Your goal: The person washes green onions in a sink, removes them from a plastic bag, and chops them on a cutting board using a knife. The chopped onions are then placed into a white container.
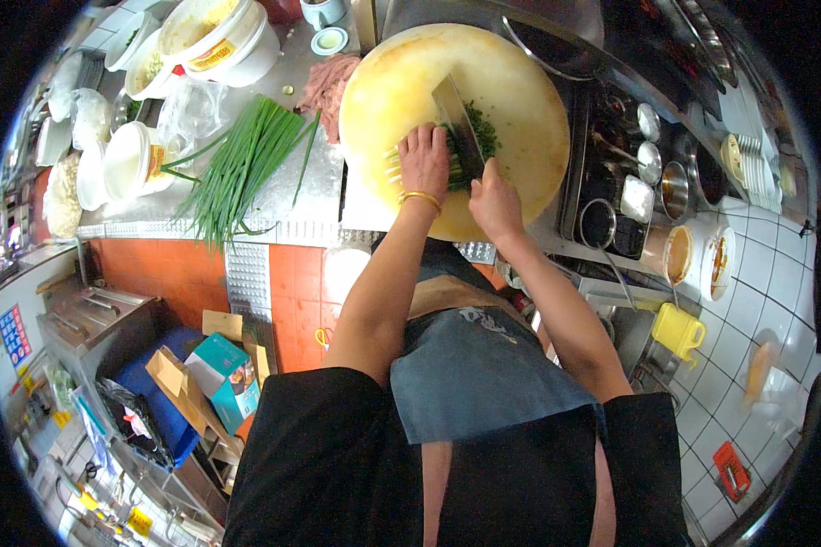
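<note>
My right hand (495, 198) grips the handle of a cleaver (460, 123), its broad blade slanting across a round yellowed chopping board (533, 89). Beside the blade, my left hand (425, 161) presses down on a bundle of green stalks (391, 164), whose pale ends stick out to the left. Finely chopped greens (482, 130) lie on the blade's right side. A large pile of long green chives or scallions (246, 164) rests on the steel counter to the left. Raw pinkish meat (330, 89) sits against the board's left edge.
White plastic tubs (236, 58) and a clear plastic bag (195, 109) stand at the counter's left. Right of the board are ladles (648, 162), a steel container (675, 190) and sauce tubs (718, 263). A dark wok (554, 44) lies beyond the board. A yellow jug (676, 329) is by the sink.
</note>
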A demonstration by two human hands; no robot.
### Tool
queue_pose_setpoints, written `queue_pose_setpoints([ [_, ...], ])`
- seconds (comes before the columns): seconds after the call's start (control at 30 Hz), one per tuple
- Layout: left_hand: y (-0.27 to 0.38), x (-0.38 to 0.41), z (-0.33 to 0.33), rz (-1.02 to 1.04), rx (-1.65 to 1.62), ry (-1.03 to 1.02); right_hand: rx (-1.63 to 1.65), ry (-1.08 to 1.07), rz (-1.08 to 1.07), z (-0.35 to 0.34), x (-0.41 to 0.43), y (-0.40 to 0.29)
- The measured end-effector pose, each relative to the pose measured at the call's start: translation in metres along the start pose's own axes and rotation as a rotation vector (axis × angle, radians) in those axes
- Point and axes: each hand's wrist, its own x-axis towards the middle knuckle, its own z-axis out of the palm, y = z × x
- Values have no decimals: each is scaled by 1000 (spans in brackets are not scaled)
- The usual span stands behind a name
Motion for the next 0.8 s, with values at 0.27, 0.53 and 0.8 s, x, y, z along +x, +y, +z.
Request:
queue_pose_setpoints([
  [0.27, -3, 0, 2, 7, 10, 5, 8, -79, 24, -40, -29, -14],
  [0.53, -2, -1, -1, 15, 19, -16, 1, -27, 3, -16, -20, -10],
  [0.8, -3, -3, 2, -6, -31, 15, 27, -22, 24, -9, -2, -7],
])
